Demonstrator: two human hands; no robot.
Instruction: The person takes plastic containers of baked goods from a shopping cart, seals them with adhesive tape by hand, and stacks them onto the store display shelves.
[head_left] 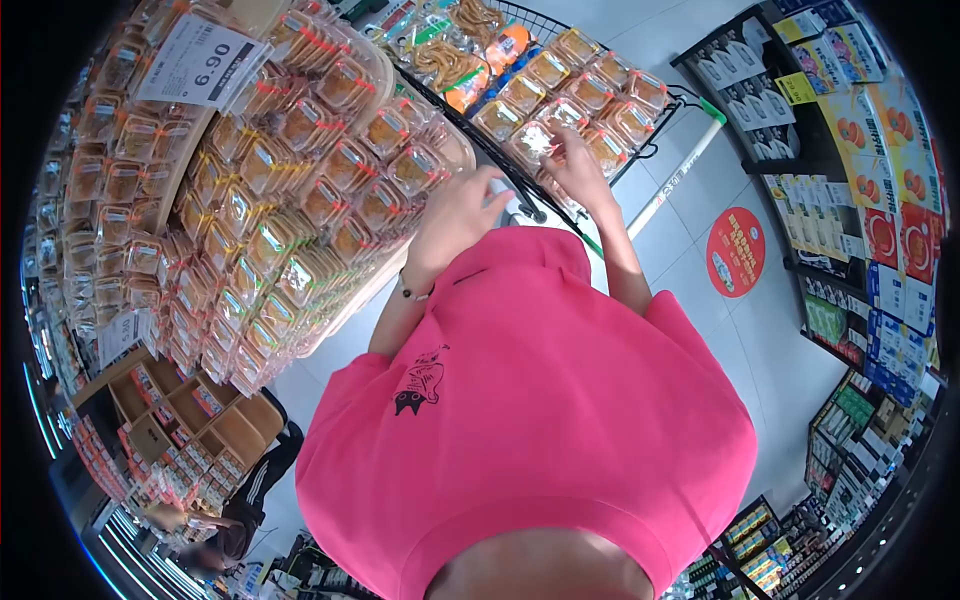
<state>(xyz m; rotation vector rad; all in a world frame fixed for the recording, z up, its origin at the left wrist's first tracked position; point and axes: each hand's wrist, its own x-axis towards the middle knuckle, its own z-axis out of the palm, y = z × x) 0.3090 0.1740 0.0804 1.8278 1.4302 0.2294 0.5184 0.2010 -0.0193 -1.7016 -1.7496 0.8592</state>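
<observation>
My right hand [580,176] reaches into a wire shopping cart [648,150]. Its bent fingers are at the right edge of a clear plastic food box [533,143], which shines with glare and lies among several similar boxes [592,92] with brownish contents. My left hand [462,208] is apart from the boxes, between the display and the cart's near side. Its fingers are curved and spread, with nothing seen in them. Beside it, on the left, rises a stacked display of the same kind of boxes [350,165], closed with red, yellow or green tape.
Bags of brown snacks [447,62] and an orange package [507,48] lie farther left in the cart. A price sign [203,62] stands over the display. Shelves of goods [870,150] line the right side. A red floor sticker [735,252] lies on the tiles. Another person [232,528] is at lower left.
</observation>
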